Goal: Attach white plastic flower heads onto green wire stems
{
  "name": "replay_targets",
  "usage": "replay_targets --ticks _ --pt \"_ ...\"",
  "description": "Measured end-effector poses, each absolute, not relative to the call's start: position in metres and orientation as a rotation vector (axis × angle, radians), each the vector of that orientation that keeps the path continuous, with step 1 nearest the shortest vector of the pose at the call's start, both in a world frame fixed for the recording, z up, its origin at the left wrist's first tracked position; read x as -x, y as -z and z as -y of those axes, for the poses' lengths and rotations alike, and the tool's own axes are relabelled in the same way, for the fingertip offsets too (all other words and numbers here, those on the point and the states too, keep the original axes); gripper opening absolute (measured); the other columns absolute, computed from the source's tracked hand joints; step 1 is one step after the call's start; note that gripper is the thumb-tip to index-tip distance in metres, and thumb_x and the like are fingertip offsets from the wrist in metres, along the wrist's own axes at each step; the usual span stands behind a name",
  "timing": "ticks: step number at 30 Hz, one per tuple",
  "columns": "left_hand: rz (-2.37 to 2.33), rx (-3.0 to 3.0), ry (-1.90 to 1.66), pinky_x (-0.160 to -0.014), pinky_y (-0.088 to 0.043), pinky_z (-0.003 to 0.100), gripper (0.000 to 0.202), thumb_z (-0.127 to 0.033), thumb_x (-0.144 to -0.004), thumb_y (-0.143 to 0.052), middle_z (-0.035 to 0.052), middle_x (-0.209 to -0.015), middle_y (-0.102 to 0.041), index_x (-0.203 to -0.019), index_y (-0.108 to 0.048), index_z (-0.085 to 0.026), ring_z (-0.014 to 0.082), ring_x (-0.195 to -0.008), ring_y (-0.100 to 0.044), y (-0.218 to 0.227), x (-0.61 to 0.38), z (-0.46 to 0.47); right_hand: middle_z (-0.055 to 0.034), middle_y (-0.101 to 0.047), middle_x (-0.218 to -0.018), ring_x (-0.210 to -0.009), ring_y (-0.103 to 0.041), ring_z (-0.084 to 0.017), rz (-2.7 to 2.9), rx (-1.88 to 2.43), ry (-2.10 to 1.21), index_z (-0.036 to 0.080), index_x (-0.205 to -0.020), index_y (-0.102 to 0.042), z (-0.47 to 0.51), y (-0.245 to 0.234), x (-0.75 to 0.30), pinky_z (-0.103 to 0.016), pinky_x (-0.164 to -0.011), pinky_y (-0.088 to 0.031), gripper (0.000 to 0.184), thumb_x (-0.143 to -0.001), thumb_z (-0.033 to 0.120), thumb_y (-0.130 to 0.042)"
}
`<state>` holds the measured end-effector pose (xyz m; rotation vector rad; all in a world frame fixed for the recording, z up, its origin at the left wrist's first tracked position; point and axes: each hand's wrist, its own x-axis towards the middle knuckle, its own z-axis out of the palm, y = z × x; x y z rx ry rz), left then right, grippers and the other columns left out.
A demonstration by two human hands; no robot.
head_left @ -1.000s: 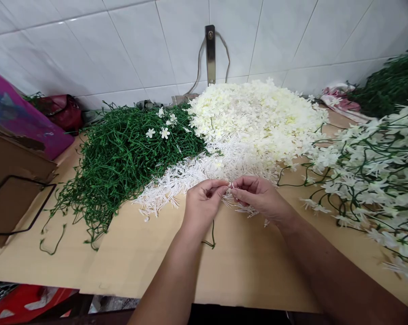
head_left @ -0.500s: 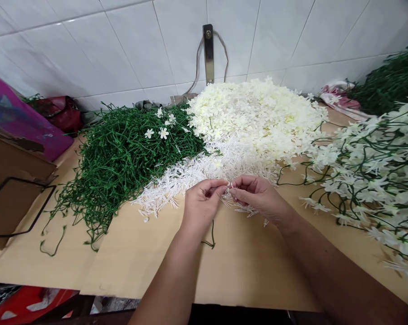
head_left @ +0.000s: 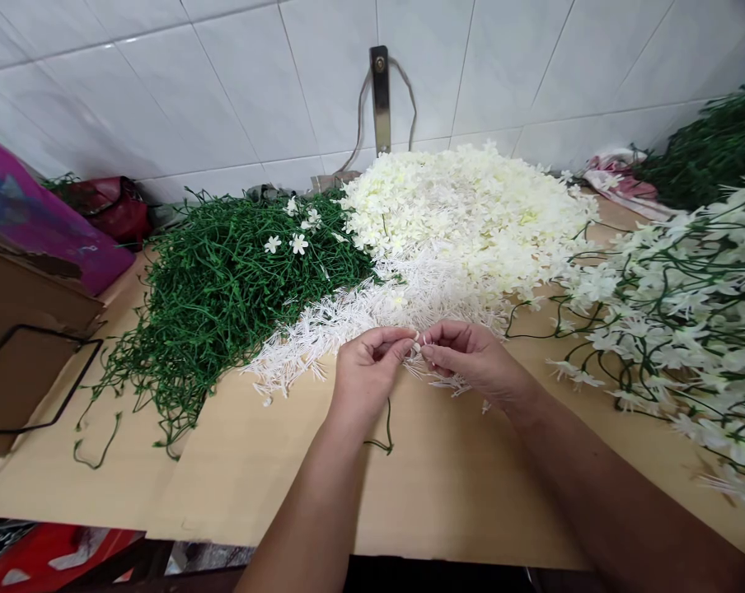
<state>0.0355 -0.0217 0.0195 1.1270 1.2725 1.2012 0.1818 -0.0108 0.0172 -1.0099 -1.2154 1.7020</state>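
Note:
My left hand (head_left: 367, 366) is closed in a pinch on a small white flower piece (head_left: 417, 338), just above the table. Facing it, my right hand (head_left: 468, 356) pinches another small white piece, its fingertips almost touching the left ones. Most of both pieces is covered by my fingers. A thin green plastic stem (head_left: 388, 428) shows below my left wrist; whether it joins the flower piece I cannot tell. Right behind my hands lies a heap of thin white stamens (head_left: 329, 323), with a pile of white flower heads (head_left: 471, 198) beyond it.
Left of the stamens is a big tangle of green stems (head_left: 224, 280). Finished-looking white flowers on stems (head_left: 663, 329) heap up at the right. A cardboard box (head_left: 32, 354) stands at the left edge, and a tiled wall (head_left: 236, 91) with a metal bracket (head_left: 381, 99) closes the back.
Both hands stay in nearly the same place, fingertips still together. The white pieces between them have shifted very slightly.

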Motion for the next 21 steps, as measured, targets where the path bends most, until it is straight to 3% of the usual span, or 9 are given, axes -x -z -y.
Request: replay_targets --ticks 11,21 --pt "-1.265 -1.180 -1.203 -0.063 -0.049 0.023 0.011 -0.021 -0.063 -0.065 0.0035 -0.070 -0.069 -0.073 -0.069 -0.015 0.0120 -0.063 -0.061 -0.0210 -0.0349 0.0223 0.0038 -0.051 -0.052 -0.044 -0.041 -0.005 1.223 1.000 -1.719 0.015 -0.067 -0.059 0.0100 -0.0151 -0.1842 -0.020 -0.044 -0.031 0.023 -0.063 0.035 -0.069" --pt "-1.333 -1.654 -1.169 -0.066 -0.046 0.025 0.013 -0.018 -0.073 -0.056 0.0026 -0.074 -0.067 -0.075 -0.069 -0.020 0.0127 -0.069 -0.059 -0.0225 -0.0311 0.0244 0.0045 -0.049 -0.049 -0.043 -0.038 -0.004 1.219 1.047 -1.726 0.014 -0.061 -0.055 0.0089 -0.0158 -0.1832 -0.020 -0.042 -0.028 0.028 -0.064 0.038 -0.068"
